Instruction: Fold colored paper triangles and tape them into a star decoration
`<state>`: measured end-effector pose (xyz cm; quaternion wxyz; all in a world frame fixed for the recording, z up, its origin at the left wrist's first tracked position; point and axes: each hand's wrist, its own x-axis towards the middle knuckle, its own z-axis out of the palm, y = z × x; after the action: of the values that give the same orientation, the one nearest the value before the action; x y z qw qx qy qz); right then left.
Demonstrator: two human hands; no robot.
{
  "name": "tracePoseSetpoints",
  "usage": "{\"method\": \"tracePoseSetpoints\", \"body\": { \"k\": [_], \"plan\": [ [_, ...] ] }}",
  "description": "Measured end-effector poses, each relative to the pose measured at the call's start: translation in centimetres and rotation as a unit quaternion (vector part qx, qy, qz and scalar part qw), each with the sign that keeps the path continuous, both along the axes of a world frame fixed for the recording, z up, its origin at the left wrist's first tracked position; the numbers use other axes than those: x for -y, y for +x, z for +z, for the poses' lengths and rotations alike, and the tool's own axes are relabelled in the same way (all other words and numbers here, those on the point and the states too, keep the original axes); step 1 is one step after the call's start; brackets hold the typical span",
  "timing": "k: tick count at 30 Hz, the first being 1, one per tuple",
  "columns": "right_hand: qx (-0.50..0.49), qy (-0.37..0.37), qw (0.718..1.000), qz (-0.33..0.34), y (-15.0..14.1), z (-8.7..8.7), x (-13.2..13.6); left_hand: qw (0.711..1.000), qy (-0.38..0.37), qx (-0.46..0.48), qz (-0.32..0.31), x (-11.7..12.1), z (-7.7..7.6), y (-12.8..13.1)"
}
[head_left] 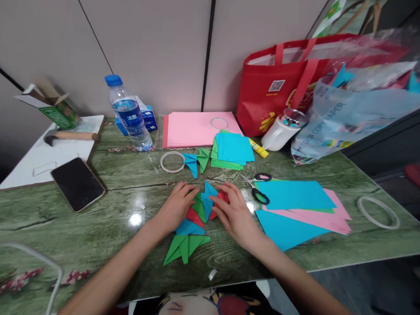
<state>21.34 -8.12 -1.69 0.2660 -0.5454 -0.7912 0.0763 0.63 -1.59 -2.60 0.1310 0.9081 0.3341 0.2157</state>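
Note:
A chain of folded origami paper pieces in green, blue and red lies on the table between my hands, with a green folded piece at its near end. My left hand grips the chain's left side by a green fold, thumb and fingers close together. On the other side my right hand pinches a red fold next to a blue fold; its fingers partly cover the red paper. Just beyond the hands lie a loose blue folded piece and a green one.
Scissors lie by blue and pink paper sheets at right. Square papers, a glue stick, tape rolls, a tilted mug and a red bag stand behind. A bottle, phone and hammer are left.

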Motion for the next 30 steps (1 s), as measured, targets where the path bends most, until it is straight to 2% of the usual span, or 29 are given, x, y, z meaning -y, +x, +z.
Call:
{"method": "tracePoseSetpoints", "body": {
  "k": [2, 4, 6, 9, 12, 14, 17, 24, 28, 30],
  "plan": [
    [-0.063, -0.003, 0.996, -0.055, 0.3, -0.2, -0.3, 1.0, -0.001, 0.003, 0.001, 0.0, 0.0, 0.1],
    [-0.135, -0.036, 0.985, -0.101, 0.7, -0.4, -0.7, 1.0, -0.001, 0.009, 0.005, 0.0, 0.0, 0.1],
    [-0.228, -0.088, 0.962, -0.122, 0.8, -0.8, -1.1, 1.0, -0.001, 0.014, 0.014, -0.1, -0.1, 0.1],
    [-0.356, -0.136, 0.912, -0.151, 0.7, -1.3, -1.7, 0.999, 0.003, 0.028, 0.027, -0.2, -0.4, 0.0],
    [-0.422, -0.153, 0.876, -0.176, 0.6, -1.5, -2.2, 0.998, 0.009, 0.05, 0.025, -0.3, -0.8, -0.1],
    [-0.438, -0.162, 0.868, -0.168, 0.6, -1.6, -2.5, 0.998, 0.009, 0.059, 0.021, -0.3, -0.9, -0.2],
    [-0.411, -0.161, 0.885, -0.147, 0.6, -1.4, -2.5, 0.998, -0.001, 0.064, 0.019, -0.3, -0.9, -0.3],
    [-0.265, -0.133, 0.945, -0.14, 1.0, -0.8, -1.8, 0.997, 0.001, 0.078, 0.005, -0.3, -1.1, -0.4],
    [-0.187, -0.096, 0.969, -0.129, 1.5, 0.4, -2.1, 0.997, -0.005, 0.077, 0.02, -0.2, -0.6, -0.6],
    [-0.159, -0.078, 0.976, -0.127, 1.9, 1.3, -2.4, 0.996, 0.001, 0.082, 0.048, -0.6, -0.1, -0.9]
  ]
}}
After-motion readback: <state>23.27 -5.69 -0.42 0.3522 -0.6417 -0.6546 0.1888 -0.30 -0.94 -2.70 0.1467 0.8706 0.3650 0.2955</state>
